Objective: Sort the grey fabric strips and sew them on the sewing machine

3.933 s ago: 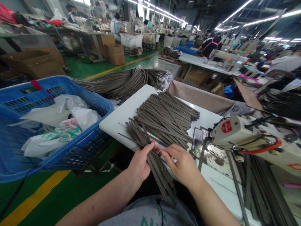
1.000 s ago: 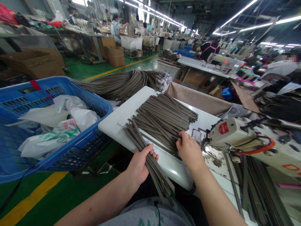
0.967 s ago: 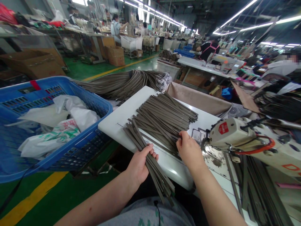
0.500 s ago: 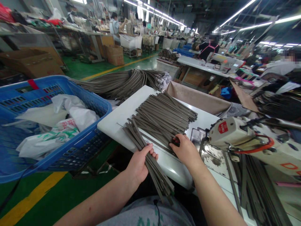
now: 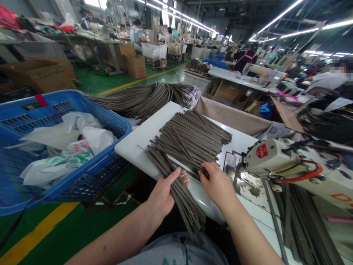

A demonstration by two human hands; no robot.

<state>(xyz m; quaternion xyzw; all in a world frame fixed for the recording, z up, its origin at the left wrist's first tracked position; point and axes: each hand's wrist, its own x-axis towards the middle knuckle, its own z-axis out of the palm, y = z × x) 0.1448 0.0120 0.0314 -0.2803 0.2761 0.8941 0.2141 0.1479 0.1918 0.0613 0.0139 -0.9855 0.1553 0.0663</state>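
Tabletop, strips in left fingers

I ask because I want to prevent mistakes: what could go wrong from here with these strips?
The bundle of strips in the left hand's grip juts beyond the table at its lower end, so some might slip and drop. In the pile of strips, some lie crosswise, so the right hand's grip could drag neighbours.

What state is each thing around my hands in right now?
Left hand: closed around strip bundle
Strip bundle: gathered, ends uneven
Right hand: closed on near edge of strip pile
Strip pile: spread flat, some strips crossed
Blue basket: open-topped, holding plastic bags
Plastic bags: crumpled
Sewing machine: upright; running or not, cannot tell
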